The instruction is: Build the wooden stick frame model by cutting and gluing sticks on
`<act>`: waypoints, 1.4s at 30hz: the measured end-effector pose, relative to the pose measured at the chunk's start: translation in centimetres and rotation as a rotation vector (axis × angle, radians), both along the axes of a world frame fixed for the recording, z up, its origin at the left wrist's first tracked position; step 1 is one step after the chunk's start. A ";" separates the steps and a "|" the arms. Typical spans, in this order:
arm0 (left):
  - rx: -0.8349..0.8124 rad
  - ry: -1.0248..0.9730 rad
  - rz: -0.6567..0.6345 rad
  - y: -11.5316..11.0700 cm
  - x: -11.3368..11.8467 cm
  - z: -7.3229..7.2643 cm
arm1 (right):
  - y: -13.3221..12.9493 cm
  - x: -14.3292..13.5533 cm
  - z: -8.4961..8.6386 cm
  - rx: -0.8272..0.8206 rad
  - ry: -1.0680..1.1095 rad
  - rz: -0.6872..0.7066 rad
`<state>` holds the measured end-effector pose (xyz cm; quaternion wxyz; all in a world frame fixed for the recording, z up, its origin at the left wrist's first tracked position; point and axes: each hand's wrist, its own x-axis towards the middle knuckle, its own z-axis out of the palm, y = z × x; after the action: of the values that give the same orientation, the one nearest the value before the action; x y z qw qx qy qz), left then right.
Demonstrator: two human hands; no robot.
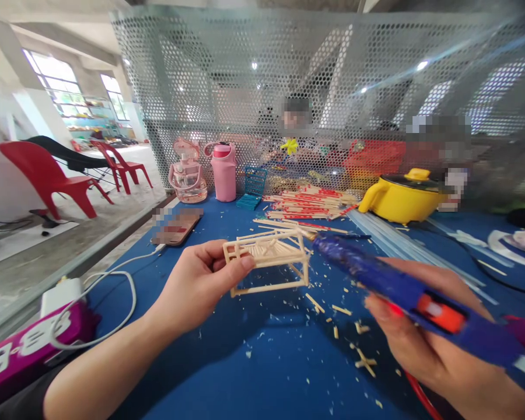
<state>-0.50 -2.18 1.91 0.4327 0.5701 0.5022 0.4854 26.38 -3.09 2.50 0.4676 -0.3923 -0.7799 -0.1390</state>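
Observation:
Between the thumb and fingers of my left hand (205, 277) is a small box-shaped frame of thin wooden sticks (273, 262), held above the blue table (262, 367). My right hand (424, 332) is wrapped round a blue hot glue gun (376, 274) with an orange-red patch on its side. The gun's nozzle points left, at the upper right corner of the stick frame; whether it touches cannot be made out. Short stick offcuts (342, 310) and a small crossed stick piece (366, 363) lie below on the table.
Behind are a pile of red-marked sticks (310, 203), clear glue sticks (402, 251), a yellow pot (406, 198), a pink bottle (224, 175) and a perforated screen (245, 76). At left lie a phone (181, 226) and a purple power strip (39, 344) with a white cable. People sit beyond the screen.

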 end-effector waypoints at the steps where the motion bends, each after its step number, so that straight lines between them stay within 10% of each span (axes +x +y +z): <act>1: 0.004 0.002 0.000 0.0 0.0 0.0 | 0.3 0.3 0.0 0.011 0.018 -0.014; 6: 0.120 0.123 0.019 0.0 0.1 -0.3 | 2.6 2.8 2.5 0.183 -0.101 -0.254; 10: 0.185 0.300 0.083 0.4 0.1 -1.3 | 3.9 6.4 3.6 -0.104 -0.325 -0.473; 18: 0.076 0.511 -0.061 1.6 0.0 -4.0 | 5.2 9.5 -2.9 -0.456 -0.644 -0.454; 21: 0.083 0.348 0.050 1.5 -0.5 -3.4 | 6.1 8.5 -3.0 -0.524 -0.662 -0.454; 26: 0.152 -0.487 0.235 -0.1 0.0 0.2 | 5.1 5.6 0.7 -0.453 -0.578 -0.516; 32: -0.376 -0.612 -0.042 -2.6 5.3 2.0 | 0.5 -1.6 3.3 -0.049 -0.331 0.133; 42: -0.390 -0.712 -0.164 -3.4 7.1 1.3 | -0.1 -4.2 0.6 -0.142 -0.081 0.262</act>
<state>6.64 -5.54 3.22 0.7163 0.3121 0.3568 0.5120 22.18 -3.19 3.08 0.4210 -0.3135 -0.8504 -0.0369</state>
